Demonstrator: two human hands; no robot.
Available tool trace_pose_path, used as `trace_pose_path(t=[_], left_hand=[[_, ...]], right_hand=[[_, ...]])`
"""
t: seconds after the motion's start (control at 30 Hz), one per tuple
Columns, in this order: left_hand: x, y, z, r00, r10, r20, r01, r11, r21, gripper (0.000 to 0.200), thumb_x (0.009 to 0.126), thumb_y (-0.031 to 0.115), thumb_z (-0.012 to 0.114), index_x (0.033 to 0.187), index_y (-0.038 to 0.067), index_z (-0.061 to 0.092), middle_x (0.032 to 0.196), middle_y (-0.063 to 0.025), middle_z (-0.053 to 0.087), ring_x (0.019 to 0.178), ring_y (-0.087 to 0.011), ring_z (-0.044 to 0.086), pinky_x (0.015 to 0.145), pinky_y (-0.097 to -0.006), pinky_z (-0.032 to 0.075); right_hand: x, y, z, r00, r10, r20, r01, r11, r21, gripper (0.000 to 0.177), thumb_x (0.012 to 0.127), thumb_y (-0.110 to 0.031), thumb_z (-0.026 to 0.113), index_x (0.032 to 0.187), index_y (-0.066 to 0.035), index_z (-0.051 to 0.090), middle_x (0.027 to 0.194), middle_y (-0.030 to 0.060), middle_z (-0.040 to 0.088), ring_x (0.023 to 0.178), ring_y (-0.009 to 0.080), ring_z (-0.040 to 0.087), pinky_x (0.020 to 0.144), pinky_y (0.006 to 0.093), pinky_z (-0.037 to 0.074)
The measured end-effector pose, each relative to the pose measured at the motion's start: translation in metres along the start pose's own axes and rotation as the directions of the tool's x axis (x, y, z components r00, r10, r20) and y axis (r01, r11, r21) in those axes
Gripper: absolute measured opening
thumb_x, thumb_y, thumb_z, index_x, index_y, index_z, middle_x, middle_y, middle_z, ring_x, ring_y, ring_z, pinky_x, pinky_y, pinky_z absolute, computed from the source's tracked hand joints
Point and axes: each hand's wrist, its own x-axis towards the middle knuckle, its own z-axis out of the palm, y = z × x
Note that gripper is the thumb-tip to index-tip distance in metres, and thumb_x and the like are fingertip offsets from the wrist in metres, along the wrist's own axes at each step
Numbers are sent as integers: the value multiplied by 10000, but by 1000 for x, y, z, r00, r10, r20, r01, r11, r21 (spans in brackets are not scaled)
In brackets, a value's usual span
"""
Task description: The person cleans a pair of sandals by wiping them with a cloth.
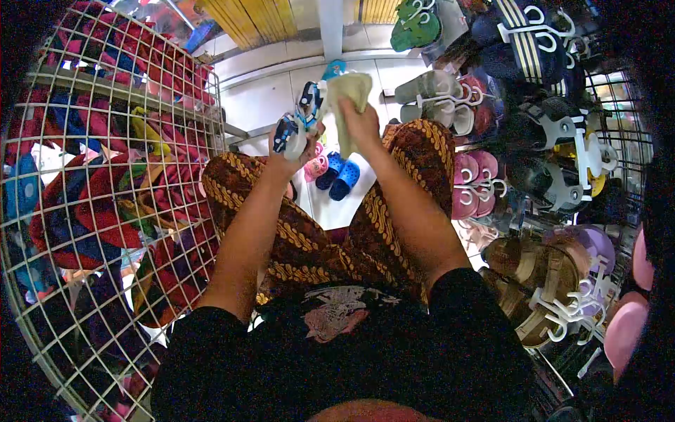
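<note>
My left hand (304, 149) is closed around a pair of small blue and white sandals (299, 126), held up in front of my knees. Close beside it, my right hand (360, 125) grips a pale yellow-green cloth (349, 95) that hangs down past the fingers. Below the hands, a pair of blue clogs (339, 177) sits on the white floor between my legs. Next to them is a pink pair of children's shoes (316, 165), partly hidden by my left hand. A turquoise shoe (335, 69) shows beyond the cloth.
On my left stands a white wire grid rack (112, 158) with red and multicoloured goods behind it. Sandals on white hangers crowd the right side, among them pink slippers (474, 184), brown sandals (548, 281) and black striped slides (524, 42). Green clogs (416, 27) hang at the back.
</note>
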Motion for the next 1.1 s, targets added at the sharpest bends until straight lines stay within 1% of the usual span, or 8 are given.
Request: trace_pose_path(t=[0.23, 0.3, 0.43, 0.57, 0.77, 0.87, 1.0, 1.1], left_hand=[[9, 7, -12, 989, -66, 133, 85, 987, -138, 465, 836, 303, 568, 1172, -17, 549, 1102, -271, 528, 1020, -328, 568, 735, -386, 598], [7, 1, -8, 991, 13, 134, -5, 998, -65, 471, 834, 311, 567, 1163, -25, 547, 1108, -267, 526, 1033, -330, 561, 743, -386, 601], [11, 11, -16, 996, 20, 87, -22, 999, 30, 521, 820, 350, 569, 1147, -54, 543, 1076, -262, 551, 933, -351, 620, 706, -394, 611], [14, 3, -7, 988, 112, 105, -131, 973, 192, 563, 851, 395, 516, 1190, -53, 535, 1069, -291, 580, 923, -387, 643, 665, -434, 610], [4, 11, -1, 989, 104, 108, -142, 884, 446, 540, 892, 406, 442, 1244, 6, 533, 1085, -220, 624, 931, -352, 649, 741, -459, 549], [1, -8, 20, 882, 470, -32, -338, 679, 652, 492, 902, 355, 430, 1238, 13, 534, 1071, -176, 633, 891, -341, 656, 749, -444, 550], [9, 6, 0, 882, 471, 25, -360, 638, 681, 397, 901, 270, 447, 1186, 16, 556, 1045, -131, 638, 862, -278, 660, 781, -402, 542], [17, 19, -28, 787, 578, 218, -366, 152, 918, 378, 897, 253, 469, 1168, 12, 577, 1024, -113, 642, 854, -229, 654, 783, -362, 536]], right_hand=[[-1, -4, -1, 992, -119, 47, 125, 980, -152, 553, 798, -506, 681, 1003, 7, 663, 912, 209, 691, 864, 353, 680, 761, 419, 528], [-2, -12, -4, 996, -57, 67, 53, 997, 63, 608, 770, -560, 688, 1017, -5, 667, 905, 212, 690, 877, 360, 678, 774, 420, 528], [10, 7, 6, 971, -229, 71, 239, 902, -359, 552, 786, -548, 680, 972, -29, 689, 850, 167, 695, 780, 301, 681, 725, 402, 527], [14, -2, -5, 999, -9, -51, 10, 1000, 7, 518, 796, -522, 675, 975, -36, 690, 864, 168, 698, 820, 278, 684, 731, 407, 526], [1, -16, -14, 973, -218, -79, 187, 939, -289, 511, 778, -510, 714, 1007, -54, 699, 868, 176, 700, 799, 303, 682, 727, 392, 524], [-13, -46, -25, 995, -92, -46, 70, 937, -343, 520, 774, -533, 696, 1013, -71, 698, 894, 193, 696, 832, 358, 671, 739, 415, 521], [-7, -34, -29, 983, -180, 27, 173, 879, -444, 482, 780, -502, 699, 988, -67, 694, 879, 180, 700, 809, 340, 680, 716, 410, 527], [-5, -26, -28, 969, -220, 113, 248, 851, -463, 505, 772, -517, 699, 998, -67, 692, 892, 185, 698, 819, 348, 678, 719, 422, 525]])
